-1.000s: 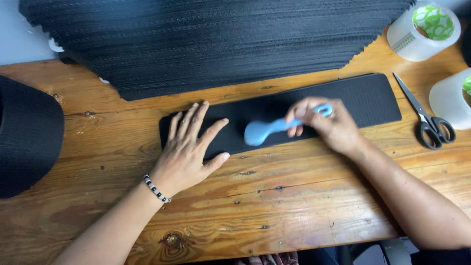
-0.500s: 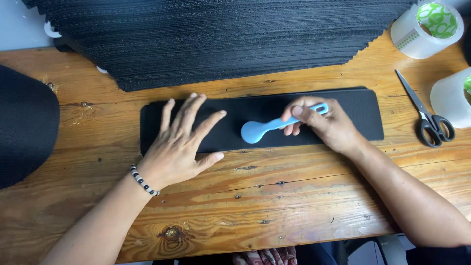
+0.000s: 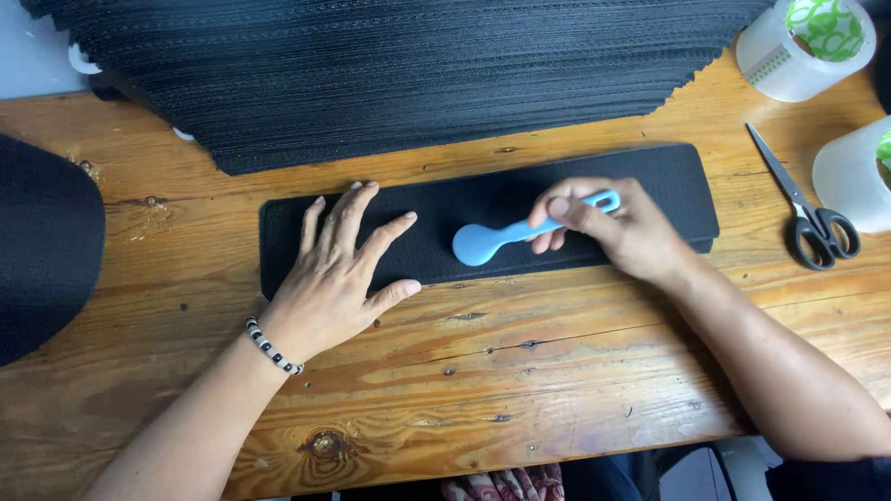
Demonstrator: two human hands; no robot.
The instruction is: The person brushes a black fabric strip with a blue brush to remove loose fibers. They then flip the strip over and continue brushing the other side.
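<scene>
- A long black strip (image 3: 483, 199) of folded fabric lies flat on the wooden table (image 3: 520, 371), running left to right just in front of the person.
- A light blue spoon-shaped tool (image 3: 506, 237) rests on the strip, its rounded head toward the left and near the strip's front edge, its slotted handle pointing right.
- The right hand (image 3: 622, 227) pinches the handle of the blue tool between thumb and fingers, pressing the tool's head down onto the strip; the hand lies over the right half of the strip.
- The left hand (image 3: 339, 274) is laid flat with fingers spread, palm down on the left half of the strip; the heel of the hand and the thumb reach over the strip's front edge onto the table.
- A black-and-white bead bracelet (image 3: 272, 347) sits on the left wrist.
- Behind the strip, a large stack of black ribbed fabric sheets (image 3: 418, 65) covers the far side of the table.
- A pair of black-handled scissors (image 3: 806, 209) lies to the right of the strip, apart from it, blades pointing away.
- Two white tape rolls stand at the right: one (image 3: 806, 42) at the far corner with a green-patterned middle, another (image 3: 854, 172) at the edge just beside the scissors.
- A dark rounded object (image 3: 42, 246) sits at the left edge, well apart from the strip.
</scene>
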